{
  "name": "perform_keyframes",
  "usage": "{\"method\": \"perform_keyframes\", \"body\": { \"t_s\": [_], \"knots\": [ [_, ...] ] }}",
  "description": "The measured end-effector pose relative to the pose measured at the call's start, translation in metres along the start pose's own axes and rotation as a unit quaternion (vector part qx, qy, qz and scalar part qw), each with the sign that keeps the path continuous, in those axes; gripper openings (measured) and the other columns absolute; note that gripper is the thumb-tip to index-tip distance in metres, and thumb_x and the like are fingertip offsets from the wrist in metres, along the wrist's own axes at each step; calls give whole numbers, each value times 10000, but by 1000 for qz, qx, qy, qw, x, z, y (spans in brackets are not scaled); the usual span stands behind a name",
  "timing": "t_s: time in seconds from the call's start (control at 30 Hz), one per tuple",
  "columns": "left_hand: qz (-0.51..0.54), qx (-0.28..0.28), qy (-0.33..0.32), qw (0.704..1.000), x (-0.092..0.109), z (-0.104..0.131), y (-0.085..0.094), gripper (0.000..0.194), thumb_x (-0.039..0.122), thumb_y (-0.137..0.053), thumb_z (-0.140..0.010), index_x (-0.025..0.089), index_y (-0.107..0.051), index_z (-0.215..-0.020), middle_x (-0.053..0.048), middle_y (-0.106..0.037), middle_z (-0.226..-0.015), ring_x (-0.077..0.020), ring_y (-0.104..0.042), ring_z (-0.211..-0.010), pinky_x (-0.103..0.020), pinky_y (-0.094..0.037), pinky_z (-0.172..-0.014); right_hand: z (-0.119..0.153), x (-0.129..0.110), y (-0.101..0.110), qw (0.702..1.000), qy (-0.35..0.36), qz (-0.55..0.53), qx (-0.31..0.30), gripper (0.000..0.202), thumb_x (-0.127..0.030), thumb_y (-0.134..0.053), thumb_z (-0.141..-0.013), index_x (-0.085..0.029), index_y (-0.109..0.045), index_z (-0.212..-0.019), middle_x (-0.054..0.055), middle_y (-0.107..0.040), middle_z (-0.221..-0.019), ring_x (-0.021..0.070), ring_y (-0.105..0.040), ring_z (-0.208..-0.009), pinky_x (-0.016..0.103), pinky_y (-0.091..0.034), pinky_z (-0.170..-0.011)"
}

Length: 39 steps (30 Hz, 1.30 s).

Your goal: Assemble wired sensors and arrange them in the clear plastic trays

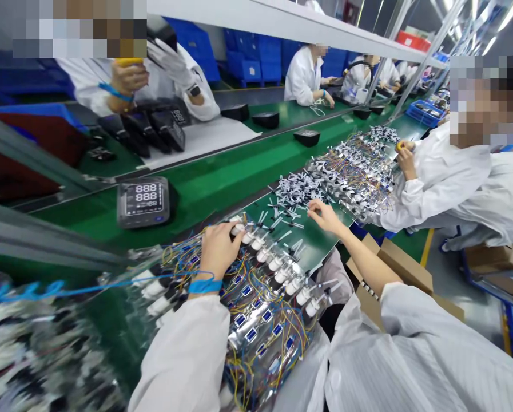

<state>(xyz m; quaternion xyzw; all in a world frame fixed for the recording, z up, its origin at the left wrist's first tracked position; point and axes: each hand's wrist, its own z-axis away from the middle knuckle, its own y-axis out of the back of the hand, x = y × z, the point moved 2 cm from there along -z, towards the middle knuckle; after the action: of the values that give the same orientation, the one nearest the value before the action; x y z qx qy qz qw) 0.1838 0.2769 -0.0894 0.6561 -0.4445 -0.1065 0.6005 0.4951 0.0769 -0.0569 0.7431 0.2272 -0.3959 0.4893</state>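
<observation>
My left hand (219, 250), with a blue wrist strap (205, 285), curls its thumb and fingers round a white cylindrical part (238, 229) at the far end of a row. Several more white cylindrical parts (275, 262) run from there towards my body, some with pale strips sticking out. Beside them lie thin coloured wires (256, 274) and small blue rectangular pieces (267, 315) on clear plastic. My right hand (325, 217) hovers at the near edge of a heap of small black-and-white strips (297, 189). Its fingers are pinched together; what they hold, if anything, is too small to make out.
A display unit (143, 201) with lit digits stands on the green conveyor (222, 171). A coiled blue cord (110, 288) crosses to my left wrist. Co-workers sit opposite and at right, near another wire heap (350, 166). Cardboard boxes (397, 266) stand below the table's right edge.
</observation>
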Motion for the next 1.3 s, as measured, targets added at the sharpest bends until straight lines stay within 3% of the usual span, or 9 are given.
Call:
{"method": "perform_keyframes", "body": {
  "t_s": [0.13, 0.23, 0.33, 0.43, 0.53, 0.67, 0.93, 1.07, 1.3],
  "knots": [
    [0, 3, 4, 1000, 0, 1, 0, 456, 500, -476, -1001, 219, -706, -1277, -141, -750, -1264, -380, -602, -1207, -492, -448, -1088, -24, -29, -2, 987, -15, -156, 19, 358, -554, -592, -962, -246, -692, -1116, 48, -795, -1051, 214, -735, -922, 353, -573, -823],
    [3, 7, 7, 1000, 0, 1, 0, 446, 501, -484, -1000, 225, -707, -1269, -139, -760, -1243, -381, -609, -1188, -491, -462, -1066, -54, -54, -16, 908, -65, -414, 17, 458, -497, -847, -781, -251, -712, -1143, 46, -788, -1209, 191, -733, -871, 304, -570, -702],
    [2, 13, 4, 1000, 0, 1, 0, 461, 516, -493, -998, 209, -720, -1256, -149, -774, -1197, -385, -616, -1157, -494, -473, -1052, -87, -84, -44, 831, -121, -543, -11, 460, -384, -984, -649, -217, -722, -988, 22, -793, -1002, 102, -610, -659, 232, -504, -575],
    [1, 20, -2, 1000, -1, 1, -1, 505, 527, -493, -998, 166, -728, -1261, -165, -777, -1186, -382, -618, -1137, -489, -475, -1054, -114, -112, -82, 807, -113, -574, -80, 408, -353, -989, -677, -173, -724, -929, -30, -692, -762, 44, -498, -566, 177, -437, -519],
    [5, 21, -14, 1000, -4, 0, -3, 517, 529, -495, -1002, 150, -729, -1265, -171, -774, -1206, -378, -617, -1135, -483, -478, -1053, -128, -124, -120, 829, -104, -534, -128, 412, -328, -1006, -646, -140, -705, -855, -21, -680, -730, 66, -615, -641, 183, -529, -609],
    [7, 26, -6, 1000, -2, 0, -2, 489, 508, -499, -1008, 157, -733, -1256, -168, -775, -1168, -383, -613, -1125, -494, -483, -1036, -121, -111, -151, 886, -131, -412, -166, 449, -362, -999, -626, -146, -636, -779, 41, -747, -772, 164, -737, -737, 296, -638, -723],
    [69, 24, 35, 997, 17, -2, 9, 307, 364, -590, -1007, 204, -739, -1223, -130, -777, -1199, -352, -589, -1144, -493, -461, -1061, -100, -64, -151, 936, -75, -308, -152, 406, -397, -925, -661, -174, -616, -802, 5, -725, -795, 145, -705, -729, 289, -594, -736],
    [74, 29, 47, 996, 17, -2, 10, 285, 355, -633, -1006, 211, -740, -1227, -118, -783, -1180, -339, -592, -1124, -476, -470, -1039, -108, -61, -149, 958, -21, -259, -118, 302, -350, -901, -687, -171, -681, -791, 9, -724, -807, 129, -641, -752, 267, -525, -769],
    [84, 38, 41, 995, 17, -2, 9, 281, 353, -628, -1019, 202, -744, -1225, -124, -783, -1144, -333, -592, -1101, -476, -479, -1006, -105, -58, -160, 963, 9, -234, -131, 328, -426, -892, -703, -186, -690, -796, 14, -724, -814, 153, -631, -769, 291, -512, -779]
  ]
}}
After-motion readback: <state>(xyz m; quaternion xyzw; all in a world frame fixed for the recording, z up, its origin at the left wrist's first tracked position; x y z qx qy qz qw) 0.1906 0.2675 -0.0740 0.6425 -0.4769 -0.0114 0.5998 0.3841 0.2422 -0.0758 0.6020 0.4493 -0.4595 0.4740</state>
